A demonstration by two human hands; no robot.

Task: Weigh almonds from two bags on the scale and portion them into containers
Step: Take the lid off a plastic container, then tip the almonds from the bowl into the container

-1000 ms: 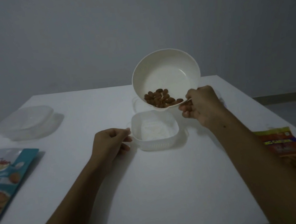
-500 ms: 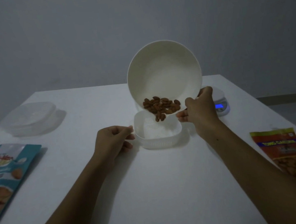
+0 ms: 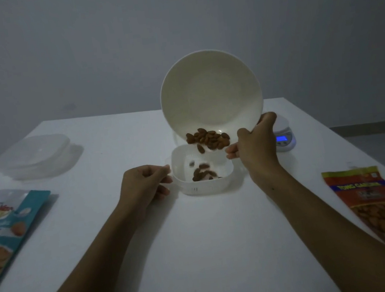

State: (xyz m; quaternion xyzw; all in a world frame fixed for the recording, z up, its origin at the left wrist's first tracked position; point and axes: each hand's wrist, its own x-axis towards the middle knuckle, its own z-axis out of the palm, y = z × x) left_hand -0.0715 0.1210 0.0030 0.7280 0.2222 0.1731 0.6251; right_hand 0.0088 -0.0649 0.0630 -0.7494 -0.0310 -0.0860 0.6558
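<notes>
Right hand grip: right hand [image 3: 256,147] pinched the lower rim of the steeply tilted bowl [image 3: 209,94].
Left hand grip: left hand [image 3: 143,186], fingers curled, held the container [image 3: 204,188] by its left edge.
Bags: teal bag [image 3: 4,232] left, red bag [image 3: 376,207] right, both flat.
Almonds [image 3: 210,138]: most at the bowl's lip, some in the container.
Scale [image 3: 283,140]: behind the right hand, display lit.

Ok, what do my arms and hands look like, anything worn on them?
The left forearm and right forearm are bare, no sleeve in view. The left hand and right hand have no gloves; no watch, bracelet or ring shows in the dim light. A small dark speck sits on the right forearm near the wrist.
</notes>
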